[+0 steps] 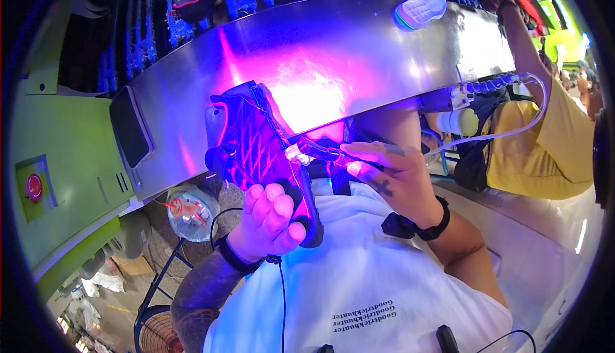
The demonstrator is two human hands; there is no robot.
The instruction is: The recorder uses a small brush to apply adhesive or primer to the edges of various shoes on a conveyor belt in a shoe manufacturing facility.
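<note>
I see a shiny metal counter (384, 52) running across my view, washed by a violet-pink glow (307, 93) that burns nearly white at its centre. Along its far side I make out blue racking (134, 39). On my left stands a pale green panel (77, 122) with a red button (34, 188); below, I glimpse grey, littered floor (131, 298).

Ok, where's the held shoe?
In the head view, the shoe is left of centre, in the left hand, seen against the near edge of the metal counter, left of the right hand.
</note>
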